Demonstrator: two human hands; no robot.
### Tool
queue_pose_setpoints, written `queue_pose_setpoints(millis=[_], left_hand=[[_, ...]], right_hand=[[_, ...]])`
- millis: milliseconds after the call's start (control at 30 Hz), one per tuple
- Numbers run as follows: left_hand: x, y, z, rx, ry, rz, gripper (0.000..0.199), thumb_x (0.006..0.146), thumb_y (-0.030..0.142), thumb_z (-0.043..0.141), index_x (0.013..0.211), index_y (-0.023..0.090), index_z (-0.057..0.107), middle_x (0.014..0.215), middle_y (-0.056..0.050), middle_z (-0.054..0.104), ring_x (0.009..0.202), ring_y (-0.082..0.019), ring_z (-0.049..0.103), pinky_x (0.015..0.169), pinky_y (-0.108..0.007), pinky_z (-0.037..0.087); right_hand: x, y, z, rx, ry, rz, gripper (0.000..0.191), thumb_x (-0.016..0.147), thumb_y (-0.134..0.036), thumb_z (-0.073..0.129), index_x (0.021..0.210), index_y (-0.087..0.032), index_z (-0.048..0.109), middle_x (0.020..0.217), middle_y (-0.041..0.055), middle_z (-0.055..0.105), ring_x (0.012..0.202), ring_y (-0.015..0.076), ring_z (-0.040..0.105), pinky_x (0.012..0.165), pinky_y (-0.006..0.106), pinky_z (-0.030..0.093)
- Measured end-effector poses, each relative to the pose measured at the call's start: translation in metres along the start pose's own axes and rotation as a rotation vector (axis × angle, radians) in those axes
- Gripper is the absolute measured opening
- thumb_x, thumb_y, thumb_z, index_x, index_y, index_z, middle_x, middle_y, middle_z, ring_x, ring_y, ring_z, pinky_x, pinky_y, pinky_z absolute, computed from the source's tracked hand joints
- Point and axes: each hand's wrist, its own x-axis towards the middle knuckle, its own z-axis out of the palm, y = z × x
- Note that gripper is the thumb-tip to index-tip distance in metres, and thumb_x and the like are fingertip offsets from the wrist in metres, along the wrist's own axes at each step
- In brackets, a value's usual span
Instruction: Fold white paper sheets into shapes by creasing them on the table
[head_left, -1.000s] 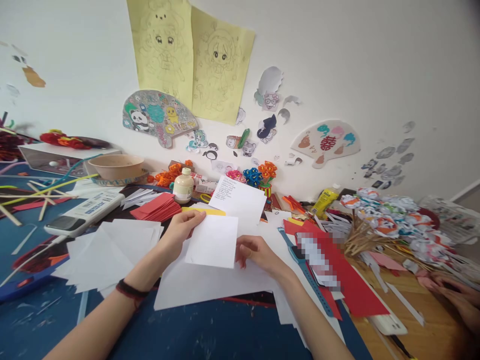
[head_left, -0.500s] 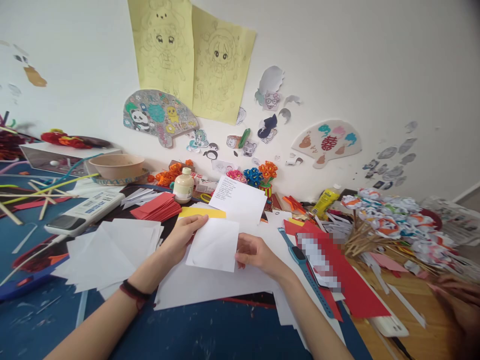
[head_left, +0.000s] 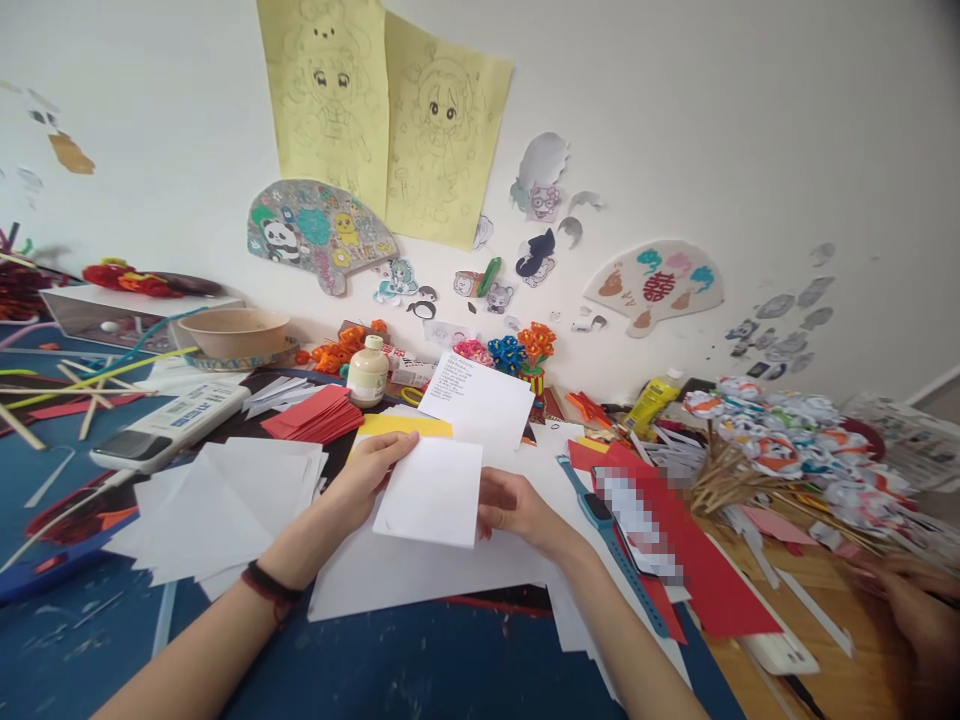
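Note:
A roughly square piece of white paper (head_left: 429,494) is held up over the larger white sheets on the table. My left hand (head_left: 375,470) grips its upper left corner, thumb on top and fingers behind. At the right edge of the paper is my right hand (head_left: 514,508), fingers curled around that edge with their tips partly hidden behind it. A yellow paper (head_left: 405,427) lies just beyond my left thumb. Under both hands spreads a large white sheet (head_left: 360,585). To the left lies a fanned pile of white paper squares (head_left: 225,510).
Red paper slips (head_left: 315,415), a glue bottle (head_left: 367,372) and a handwritten sheet (head_left: 476,400) lie beyond my hands. Rightward are a blue watch (head_left: 596,505), a phone (head_left: 637,525), red paper (head_left: 712,570) and paper flowers on sticks (head_left: 780,440). Another person's hand (head_left: 911,600) is at the far right.
The white paper has shifted slightly right, its right edge now covering more of my right fingertips. My left hand moved along a little. The other person's hand at the right changed position slightly.

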Motion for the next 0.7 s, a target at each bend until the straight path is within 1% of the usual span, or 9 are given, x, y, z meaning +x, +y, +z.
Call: queue_pose_setpoints(millis=[100,167,233,300,333,400,500,600,700], left_hand=[[-0.001,0.001,0.001,-0.040,-0.032,-0.045,0.038,0.071,0.050,0.071,0.079,0.014,0.060,0.069,-0.001,0.061,0.057,-0.013,0.055,0.049,-0.023,0.038],[-0.002,0.001,0.002,-0.011,-0.027,-0.031,0.040,0.070,0.052,0.071,0.077,0.015,0.060,0.067,-0.001,0.060,0.056,-0.013,0.055,0.047,-0.023,0.036],[-0.003,0.001,0.004,0.028,-0.013,-0.019,0.042,0.067,0.055,0.071,0.073,0.015,0.059,0.063,-0.001,0.059,0.053,-0.013,0.054,0.046,-0.023,0.035],[-0.004,0.001,0.006,0.055,-0.002,-0.010,0.043,0.066,0.056,0.071,0.070,0.015,0.058,0.059,0.000,0.058,0.051,-0.013,0.052,0.046,-0.024,0.034],[-0.004,0.001,0.007,0.064,-0.005,-0.008,0.043,0.066,0.056,0.071,0.069,0.015,0.058,0.058,0.001,0.057,0.050,-0.013,0.052,0.046,-0.024,0.034],[-0.005,0.001,0.009,0.080,-0.022,-0.014,0.044,0.066,0.057,0.071,0.069,0.015,0.058,0.059,0.000,0.058,0.050,-0.013,0.052,0.045,-0.024,0.033],[-0.007,0.001,0.011,0.106,-0.058,-0.032,0.045,0.067,0.058,0.069,0.071,0.015,0.059,0.062,-0.001,0.059,0.052,-0.013,0.053,0.046,-0.024,0.032],[-0.008,0.002,0.011,0.156,-0.079,-0.018,0.046,0.068,0.060,0.067,0.069,0.015,0.057,0.062,-0.001,0.058,0.053,-0.013,0.052,0.046,-0.023,0.032],[-0.009,0.002,0.013,0.212,-0.088,0.021,0.047,0.070,0.062,0.064,0.067,0.016,0.056,0.062,0.000,0.056,0.055,-0.013,0.051,0.048,-0.023,0.032]], right_hand=[[0.000,-0.003,0.001,-0.018,-0.003,0.011,0.058,0.076,-0.046,0.071,0.124,-0.017,0.055,0.080,0.0037,0.063,0.065,0.0154,0.058,0.059,0.028,0.047],[0.000,-0.002,0.002,-0.033,0.010,0.008,0.056,0.077,-0.041,0.070,0.127,-0.019,0.053,0.086,0.0041,0.063,0.066,0.0151,0.058,0.058,0.027,0.047],[0.001,0.000,0.004,-0.057,0.085,-0.010,0.061,0.077,-0.034,0.069,0.133,-0.025,0.046,0.095,0.0041,0.063,0.068,0.0142,0.058,0.058,0.026,0.047],[0.003,0.005,0.005,-0.133,0.215,-0.052,0.066,0.076,-0.027,0.068,0.136,-0.029,0.042,0.103,0.0038,0.061,0.071,0.0134,0.058,0.061,0.025,0.048],[0.004,0.007,0.005,-0.195,0.278,-0.082,0.064,0.075,-0.024,0.067,0.135,-0.030,0.044,0.107,0.0038,0.061,0.073,0.0132,0.058,0.062,0.025,0.049],[0.005,0.009,0.005,-0.331,0.359,-0.149,0.055,0.074,-0.018,0.063,0.127,-0.030,0.054,0.112,0.0038,0.062,0.072,0.0128,0.057,0.063,0.025,0.050],[0.006,0.010,0.005,-0.473,0.395,-0.238,0.043,0.074,-0.014,0.060,0.114,-0.027,0.065,0.115,0.0036,0.064,0.071,0.0136,0.057,0.063,0.026,0.050],[0.004,0.009,0.005,-0.527,0.437,-0.277,0.032,0.077,-0.017,0.059,0.106,-0.025,0.069,0.108,0.0040,0.068,0.078,0.0172,0.061,0.063,0.026,0.049],[0.004,0.010,0.003,-0.495,0.510,-0.261,0.025,0.079,-0.019,0.058,0.099,-0.024,0.072,0.103,0.0041,0.071,0.085,0.0202,0.064,0.064,0.027,0.049]])
